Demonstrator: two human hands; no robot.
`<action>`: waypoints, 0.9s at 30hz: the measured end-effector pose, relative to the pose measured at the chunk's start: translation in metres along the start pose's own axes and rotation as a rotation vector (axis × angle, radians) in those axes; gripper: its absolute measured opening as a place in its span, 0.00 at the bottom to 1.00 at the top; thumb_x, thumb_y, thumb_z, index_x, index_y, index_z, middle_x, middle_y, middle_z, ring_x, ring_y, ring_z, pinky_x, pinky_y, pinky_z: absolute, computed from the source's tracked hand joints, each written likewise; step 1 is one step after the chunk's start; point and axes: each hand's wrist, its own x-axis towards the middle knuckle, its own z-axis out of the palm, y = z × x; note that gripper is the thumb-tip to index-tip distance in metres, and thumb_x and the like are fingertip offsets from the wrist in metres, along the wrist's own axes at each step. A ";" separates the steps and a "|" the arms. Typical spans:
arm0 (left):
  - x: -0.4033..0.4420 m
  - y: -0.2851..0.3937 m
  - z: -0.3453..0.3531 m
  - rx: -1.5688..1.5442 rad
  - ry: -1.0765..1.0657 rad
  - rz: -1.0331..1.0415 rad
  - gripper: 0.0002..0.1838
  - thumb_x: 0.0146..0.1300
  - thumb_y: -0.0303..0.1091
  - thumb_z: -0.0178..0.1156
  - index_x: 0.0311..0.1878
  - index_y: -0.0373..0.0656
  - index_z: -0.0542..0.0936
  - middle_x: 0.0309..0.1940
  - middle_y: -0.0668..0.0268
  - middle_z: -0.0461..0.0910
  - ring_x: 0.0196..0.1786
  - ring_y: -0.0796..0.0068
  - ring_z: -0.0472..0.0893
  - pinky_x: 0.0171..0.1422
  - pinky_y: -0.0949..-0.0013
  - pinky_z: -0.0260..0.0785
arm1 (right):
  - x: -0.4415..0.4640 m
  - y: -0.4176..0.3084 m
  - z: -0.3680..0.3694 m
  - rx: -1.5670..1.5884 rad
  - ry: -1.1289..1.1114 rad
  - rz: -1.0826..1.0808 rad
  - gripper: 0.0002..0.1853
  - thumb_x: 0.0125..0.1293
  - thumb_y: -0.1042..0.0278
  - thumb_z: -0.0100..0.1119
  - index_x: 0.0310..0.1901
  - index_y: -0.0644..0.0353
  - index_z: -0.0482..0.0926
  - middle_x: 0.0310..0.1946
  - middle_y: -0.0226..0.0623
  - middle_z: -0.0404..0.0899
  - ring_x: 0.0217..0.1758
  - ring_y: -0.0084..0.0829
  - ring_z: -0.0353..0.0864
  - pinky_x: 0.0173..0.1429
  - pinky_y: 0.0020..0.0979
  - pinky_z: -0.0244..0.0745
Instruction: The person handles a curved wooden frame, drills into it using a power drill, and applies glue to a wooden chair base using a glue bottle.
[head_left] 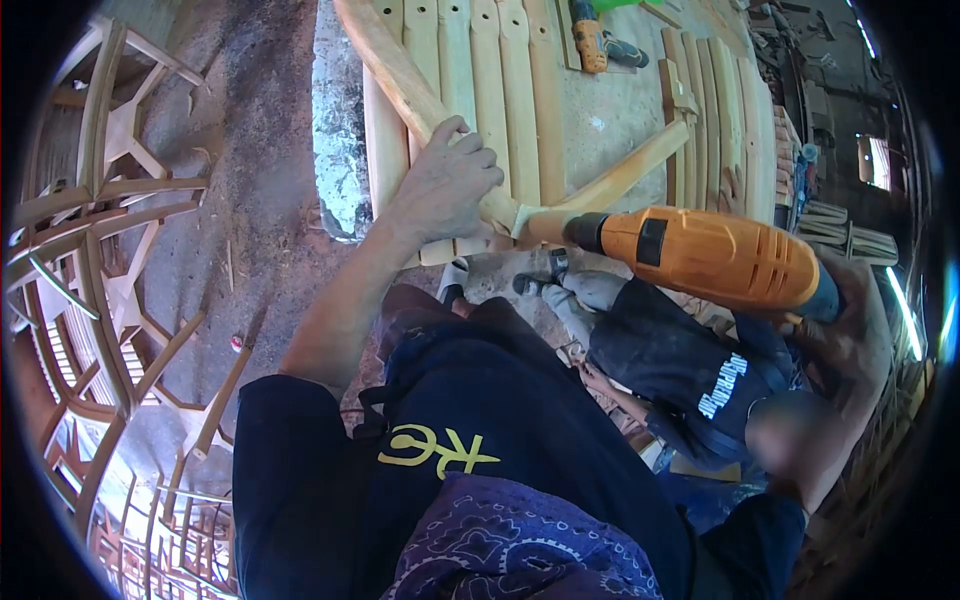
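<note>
My left hand [450, 185] wraps round a long curved wooden piece [400, 75], close to where it meets another wooden bar [630, 165] at a joint. In my right hand [840, 315] is an orange power drill [715, 255], held level at the right. Its black chuck points left at the joint; whether the bit touches the wood is hard to make out. Most of the right hand's fingers are hidden behind the drill body. Under the curved piece, several pale wooden slats [480, 75] with holes at their ends lie side by side on the workbench [340, 130].
A second orange drill [588, 40] lies at the bench's far side. More slats [715, 110] lie at the right, with another hand [733, 190] near them. A co-worker [670, 360] in a dark shirt sits at my right. Wooden frames [120, 290] stand along the left floor.
</note>
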 end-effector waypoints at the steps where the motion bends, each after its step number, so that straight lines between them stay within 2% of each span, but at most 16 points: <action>1: 0.000 0.001 0.002 0.007 -0.004 0.004 0.32 0.31 0.55 0.80 0.43 0.52 0.86 0.42 0.73 0.82 0.57 0.72 0.76 0.75 0.56 0.56 | -0.002 0.003 0.002 0.051 0.015 0.021 0.47 0.40 0.53 0.88 0.63 0.63 0.77 0.51 0.43 0.83 0.56 0.37 0.84 0.58 0.37 0.79; 2: 0.000 0.000 0.004 0.016 -0.004 0.007 0.33 0.31 0.55 0.80 0.43 0.52 0.86 0.43 0.73 0.82 0.58 0.72 0.76 0.75 0.56 0.56 | -0.010 0.017 0.012 0.071 0.127 -0.021 0.47 0.39 0.52 0.88 0.63 0.63 0.77 0.51 0.43 0.83 0.56 0.38 0.84 0.58 0.38 0.79; 4: 0.000 -0.002 0.004 0.026 -0.004 0.007 0.33 0.31 0.55 0.80 0.44 0.52 0.86 0.43 0.73 0.82 0.58 0.72 0.76 0.75 0.56 0.56 | -0.011 0.020 0.016 0.026 0.213 -0.044 0.49 0.39 0.50 0.87 0.63 0.63 0.77 0.51 0.43 0.83 0.57 0.38 0.83 0.58 0.38 0.79; 7: 0.000 0.000 0.002 0.014 -0.012 0.005 0.34 0.29 0.55 0.81 0.44 0.52 0.86 0.43 0.74 0.82 0.58 0.72 0.76 0.75 0.56 0.55 | -0.010 0.013 0.010 -0.074 0.169 -0.011 0.49 0.39 0.50 0.87 0.64 0.63 0.76 0.50 0.42 0.83 0.57 0.39 0.83 0.59 0.38 0.79; 11: 0.001 0.000 0.001 -0.005 -0.016 0.005 0.34 0.29 0.54 0.81 0.44 0.53 0.86 0.43 0.74 0.83 0.58 0.72 0.76 0.75 0.56 0.55 | -0.012 0.018 0.018 0.067 0.194 -0.003 0.48 0.38 0.50 0.87 0.63 0.62 0.78 0.50 0.42 0.83 0.56 0.39 0.83 0.58 0.39 0.78; 14: 0.001 0.001 0.001 -0.006 -0.023 0.005 0.33 0.29 0.53 0.81 0.44 0.53 0.86 0.43 0.75 0.83 0.58 0.72 0.76 0.75 0.55 0.55 | -0.002 -0.009 0.006 0.021 0.018 0.131 0.48 0.39 0.50 0.88 0.63 0.63 0.77 0.51 0.42 0.83 0.55 0.40 0.83 0.58 0.40 0.77; 16: 0.003 0.000 0.001 0.008 -0.027 0.005 0.33 0.29 0.53 0.81 0.44 0.54 0.86 0.43 0.75 0.83 0.58 0.72 0.76 0.75 0.55 0.55 | -0.003 -0.011 0.004 -0.002 0.017 0.131 0.48 0.40 0.49 0.87 0.62 0.64 0.77 0.51 0.44 0.83 0.55 0.40 0.83 0.58 0.40 0.77; 19: 0.002 0.000 0.002 0.015 -0.029 0.008 0.33 0.29 0.53 0.82 0.44 0.54 0.86 0.43 0.75 0.83 0.57 0.72 0.76 0.75 0.55 0.55 | -0.014 0.008 0.018 0.065 0.190 0.011 0.48 0.41 0.48 0.87 0.61 0.67 0.77 0.50 0.45 0.84 0.54 0.38 0.84 0.58 0.39 0.77; 21: 0.002 -0.001 0.003 0.002 -0.019 0.019 0.33 0.30 0.53 0.82 0.44 0.54 0.86 0.43 0.75 0.83 0.57 0.72 0.76 0.75 0.55 0.55 | -0.014 0.008 0.019 0.113 0.226 0.009 0.48 0.41 0.47 0.87 0.61 0.69 0.77 0.50 0.46 0.84 0.54 0.37 0.84 0.58 0.38 0.77; 24: 0.002 -0.001 0.003 0.003 -0.027 0.015 0.32 0.30 0.51 0.82 0.44 0.54 0.86 0.42 0.75 0.82 0.57 0.71 0.76 0.76 0.55 0.55 | -0.011 0.002 0.015 0.209 0.251 0.082 0.47 0.41 0.46 0.86 0.60 0.70 0.78 0.49 0.45 0.84 0.53 0.36 0.84 0.59 0.36 0.78; 27: 0.002 0.000 0.000 0.002 -0.020 0.018 0.31 0.31 0.50 0.82 0.44 0.54 0.86 0.42 0.74 0.82 0.57 0.71 0.76 0.76 0.55 0.54 | -0.004 0.003 0.000 0.049 0.164 0.119 0.49 0.40 0.46 0.87 0.60 0.70 0.77 0.49 0.43 0.84 0.54 0.35 0.84 0.59 0.35 0.78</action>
